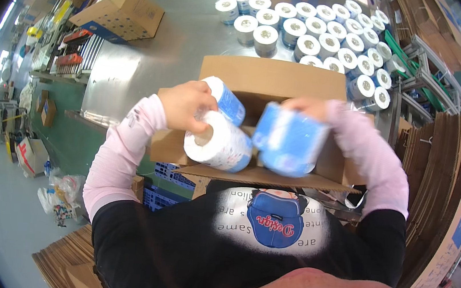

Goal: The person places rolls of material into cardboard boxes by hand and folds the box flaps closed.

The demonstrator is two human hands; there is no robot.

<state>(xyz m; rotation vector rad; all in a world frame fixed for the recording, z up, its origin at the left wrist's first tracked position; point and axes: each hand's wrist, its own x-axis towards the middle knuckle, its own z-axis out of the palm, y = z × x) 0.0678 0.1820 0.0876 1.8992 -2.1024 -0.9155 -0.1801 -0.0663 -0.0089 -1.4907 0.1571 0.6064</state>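
An open cardboard box (276, 79) stands right in front of me, its flaps spread outward. My left hand (187, 104) is closed on two wrapped paper rolls over the left part of the box. The nearer paper roll (224, 148) shows its round white end and hollow core; the farther paper roll (231, 107) has blue on its wrapper. Over the right part of the box, my right hand (309, 106) grips blue-wrapped paper rolls (293, 140), blurred by motion. They look like two side by side, tilted. Little of the box's inside shows between the rolls.
Many upright paper rolls (308, 45) crowd the far right of the metal table (180, 34). Another open carton (125, 9) sits at the far left, near a roller conveyor (85, 52). Flattened cardboard (438, 187) is stacked at my right, beside a metal frame (422, 81).
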